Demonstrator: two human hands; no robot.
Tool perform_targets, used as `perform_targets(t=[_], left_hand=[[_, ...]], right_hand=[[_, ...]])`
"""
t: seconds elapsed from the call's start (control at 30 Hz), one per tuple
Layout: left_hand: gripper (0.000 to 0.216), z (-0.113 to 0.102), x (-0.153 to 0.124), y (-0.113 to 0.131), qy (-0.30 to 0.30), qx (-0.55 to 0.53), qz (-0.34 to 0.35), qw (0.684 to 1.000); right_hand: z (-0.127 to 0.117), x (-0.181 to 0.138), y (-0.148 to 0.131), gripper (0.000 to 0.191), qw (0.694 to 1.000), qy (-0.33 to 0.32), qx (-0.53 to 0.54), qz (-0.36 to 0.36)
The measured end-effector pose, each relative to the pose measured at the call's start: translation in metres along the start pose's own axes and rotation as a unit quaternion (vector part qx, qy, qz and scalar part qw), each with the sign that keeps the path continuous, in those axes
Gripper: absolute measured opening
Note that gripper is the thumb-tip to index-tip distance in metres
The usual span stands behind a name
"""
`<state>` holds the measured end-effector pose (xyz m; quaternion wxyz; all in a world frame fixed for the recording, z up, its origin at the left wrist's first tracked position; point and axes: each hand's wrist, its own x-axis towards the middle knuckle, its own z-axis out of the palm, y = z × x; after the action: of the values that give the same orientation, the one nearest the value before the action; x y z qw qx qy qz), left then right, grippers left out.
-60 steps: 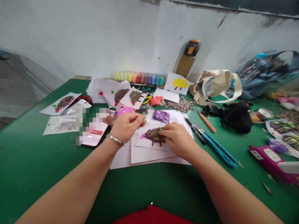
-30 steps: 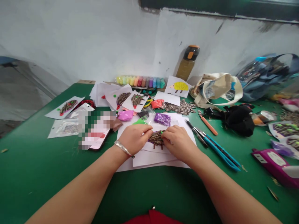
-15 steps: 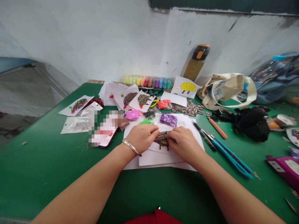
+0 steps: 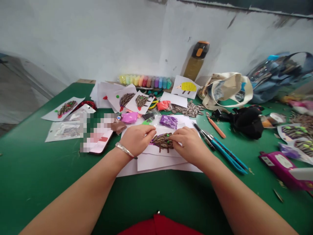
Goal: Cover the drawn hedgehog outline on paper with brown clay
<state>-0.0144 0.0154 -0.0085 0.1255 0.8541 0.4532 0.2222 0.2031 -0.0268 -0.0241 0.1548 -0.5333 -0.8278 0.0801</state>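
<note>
A hedgehog picture made of sunflower seeds [image 4: 162, 141], with small green clay dots and brown legs, lies on white paper [image 4: 156, 162] before me. My left hand [image 4: 139, 139], a silver bracelet at its wrist, rests at the picture's left side with thumb and fingers pressed together; whatever is between them is hidden. At the picture's right end is my right hand [image 4: 187, 142], its fingers drawn into a pinch beside a green dot. I cannot make out what that pinch holds. Purple clay in a wrapper [image 4: 168, 122] sits just beyond the hands.
Loose sunflower seeds [image 4: 188, 109] are heaped behind the paper. A phone [image 4: 101, 143] and pink clay [image 4: 129, 117] lie left. To the right are blue tweezers [image 4: 230, 155], an orange-handled tool [image 4: 217, 128] and a purple case [image 4: 281, 166]. A bottle [image 4: 197, 60] stands against the wall.
The view has swung right, so the table's things sit further left. My right hand has drawn back slightly from the seed hedgehog, showing more of its green dots. My left hand stays beside it.
</note>
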Motion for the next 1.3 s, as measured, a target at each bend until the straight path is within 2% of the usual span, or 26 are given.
perform_targets(t=[0.2,0.37,0.43,0.53,0.6,0.67,0.8,0.9,0.97,1.07,1.13,1.2,1.3], left_hand=[[0.029,0.000,-0.001,-0.010,0.048,0.059,-0.001,0.997],[0.031,0.001,0.001,-0.022,0.083,0.129,-0.032,0.988],[0.032,0.002,0.003,-0.026,0.066,0.132,-0.040,0.988],[0.040,0.004,0.006,-0.029,-0.020,0.133,-0.031,0.990],[0.045,0.005,0.008,-0.031,-0.070,0.141,-0.023,0.987],[0.044,0.006,0.008,-0.031,-0.082,0.149,-0.023,0.985],[0.039,0.006,0.009,-0.030,-0.057,0.132,-0.032,0.989],[0.041,0.002,0.008,-0.027,-0.004,0.036,-0.088,0.995],[0.045,-0.001,0.007,-0.023,0.011,-0.097,-0.138,0.986],[0.052,-0.004,0.006,-0.017,-0.025,-0.339,-0.179,0.923],[0.051,-0.003,0.005,-0.013,-0.058,-0.444,-0.186,0.874],[0.044,-0.001,0.005,-0.010,-0.082,-0.488,-0.184,0.849],[0.032,0.002,0.004,-0.004,-0.101,-0.502,-0.174,0.841]], right_hand=[[-0.003,-0.002,-0.003,0.021,1.000,0.017,0.004,-0.006],[-0.004,-0.002,0.000,0.022,1.000,0.017,0.010,-0.012],[-0.007,-0.002,0.004,0.023,0.998,0.052,0.027,0.006],[-0.011,-0.003,0.010,0.023,0.992,0.112,0.039,0.046],[-0.012,-0.003,0.011,0.023,0.990,0.127,0.039,0.056],[-0.011,-0.003,0.010,0.023,0.991,0.121,0.040,0.052],[-0.009,-0.003,0.007,0.023,0.993,0.103,0.043,0.038],[-0.007,-0.002,0.008,0.023,0.993,0.105,0.044,0.038],[-0.007,-0.001,0.009,0.023,0.993,0.107,0.043,0.035],[-0.006,-0.001,0.009,0.024,0.990,0.125,0.052,0.025],[-0.007,-0.001,0.007,0.023,0.984,0.157,0.081,0.021],[-0.010,-0.001,0.003,0.024,0.972,0.194,0.128,0.021],[-0.016,-0.002,-0.004,0.024,0.953,0.226,0.198,0.032]])
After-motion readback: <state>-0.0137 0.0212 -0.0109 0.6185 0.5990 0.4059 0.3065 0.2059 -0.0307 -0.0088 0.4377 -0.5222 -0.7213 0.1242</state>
